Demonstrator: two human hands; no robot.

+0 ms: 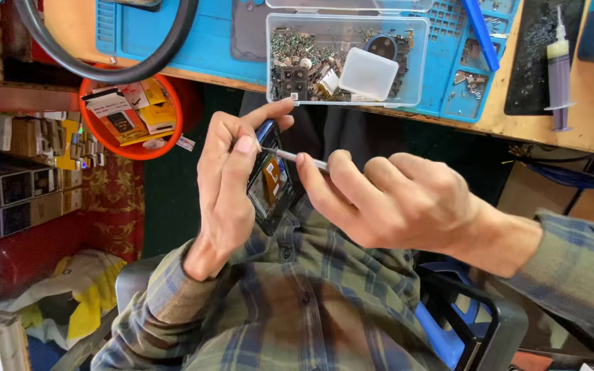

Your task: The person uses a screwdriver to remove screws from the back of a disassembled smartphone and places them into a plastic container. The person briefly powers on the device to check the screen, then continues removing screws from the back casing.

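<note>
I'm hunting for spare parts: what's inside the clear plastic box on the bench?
The clear plastic box holds a heap of small electronic parts and a white square piece. Whatever lies beneath that piece and the heap is covered.

This was a small electronics repair workshop: above the fingers [242,148] sat a clear parts box [346,58], blue repair mat [207,41] and syringe [559,72].
</note>
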